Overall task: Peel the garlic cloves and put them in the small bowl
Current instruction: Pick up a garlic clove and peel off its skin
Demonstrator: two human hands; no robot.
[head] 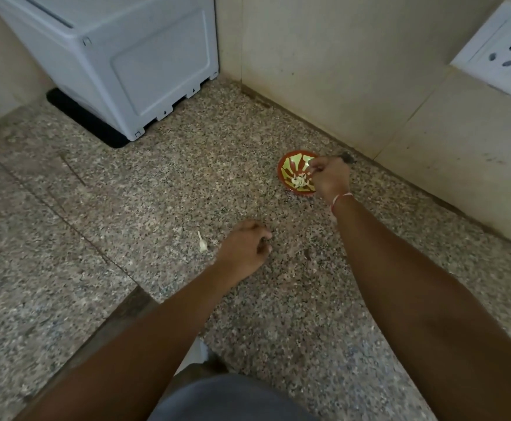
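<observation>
Your right hand (328, 177) hangs over the right rim of the small red bowl with the green-and-yellow pattern (290, 168), fingertips bunched together above the pale peeled garlic cloves (300, 181) lying inside; whether they pinch anything you cannot tell. Your left hand (243, 249) rests on the speckled granite counter (157, 192), fingers loosely curled, near an unpeeled whitish clove (202, 243).
</observation>
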